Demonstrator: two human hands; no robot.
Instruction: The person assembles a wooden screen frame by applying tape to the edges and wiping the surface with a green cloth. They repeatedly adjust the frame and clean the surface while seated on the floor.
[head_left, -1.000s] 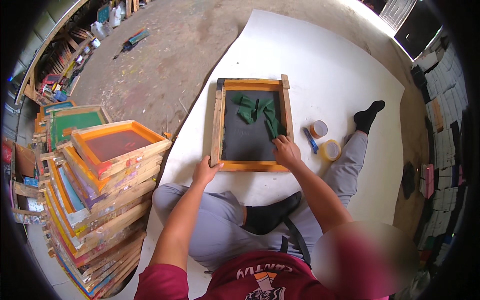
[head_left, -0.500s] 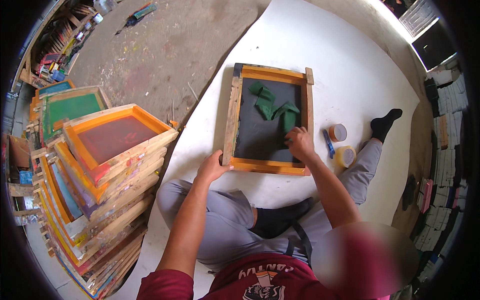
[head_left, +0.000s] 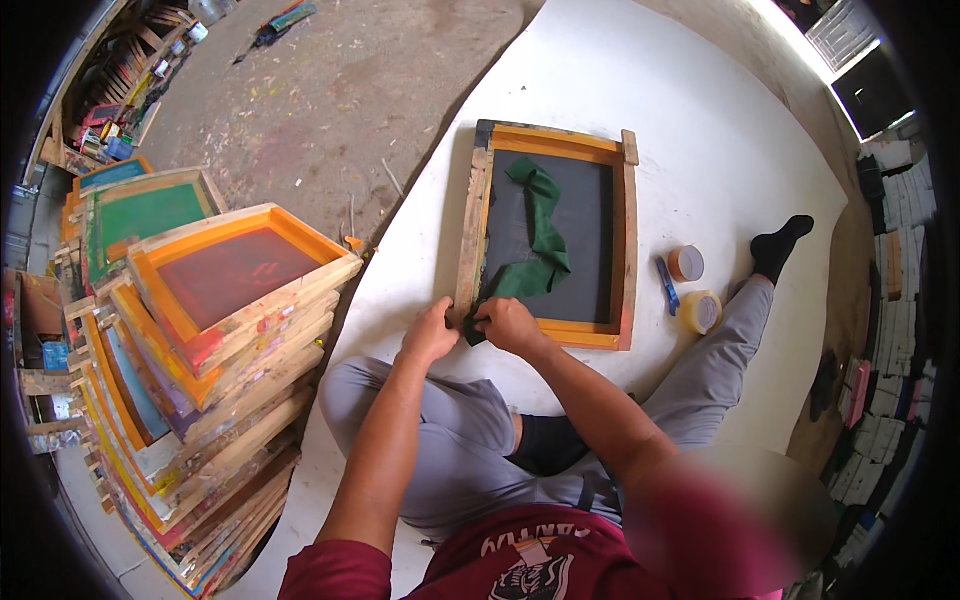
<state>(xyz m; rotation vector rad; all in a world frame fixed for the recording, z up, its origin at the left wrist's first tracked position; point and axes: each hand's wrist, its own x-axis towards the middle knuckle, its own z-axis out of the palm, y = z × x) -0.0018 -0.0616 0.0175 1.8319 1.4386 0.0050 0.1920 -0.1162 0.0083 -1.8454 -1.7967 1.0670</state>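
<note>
Hands meet at near-left corner of wooden frame [head_left: 545, 230] lying flat on white sheet [head_left: 700, 120]: left hand [head_left: 430, 335] and right hand [head_left: 508, 322] both pinch the end of a green strip [head_left: 540, 245] there. Strip runs crumpled up the dark mesh. Two tape rolls [head_left: 692, 288] sit just right of frame; stacked frames [head_left: 200, 350] stand left.

Tape rolls [head_left: 695, 290] lie right of frame [head_left: 625, 240]; stacked frames [head_left: 200, 370] left.

Both hands — left hand [head_left: 430, 335], right hand [head_left: 507, 322] — now together at the frame's [head_left: 470, 240] near-left corner, green tape [head_left: 540, 235] one long strip
</note>
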